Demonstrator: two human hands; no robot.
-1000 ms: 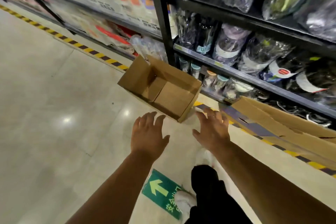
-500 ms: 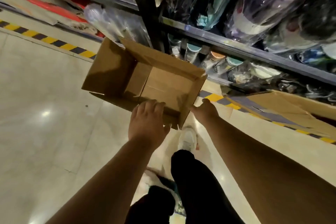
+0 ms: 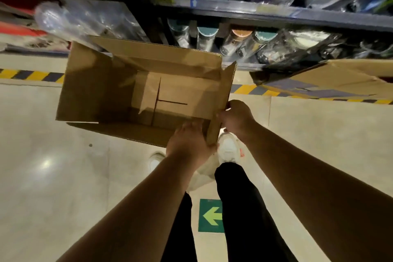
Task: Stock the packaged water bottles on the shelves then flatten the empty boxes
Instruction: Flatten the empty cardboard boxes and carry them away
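The left hand (image 3: 189, 142) grips the near wall of the empty cardboard box (image 3: 106, 91) at its right corner, and the right hand (image 3: 236, 119) clasps the box's right end panel, close beside it. Directly behind the box stands the shelf (image 3: 276, 15), with wrapped water bottles (image 3: 204, 38) on its lowest tier. Right of the box, another carton (image 3: 340, 78) lies over the striped floor tape (image 3: 32, 75); a white shoe (image 3: 228, 147) shows below the box's right corner.

Glossy pale floor (image 3: 53, 176), hazard-striped tape (image 3: 32, 75)
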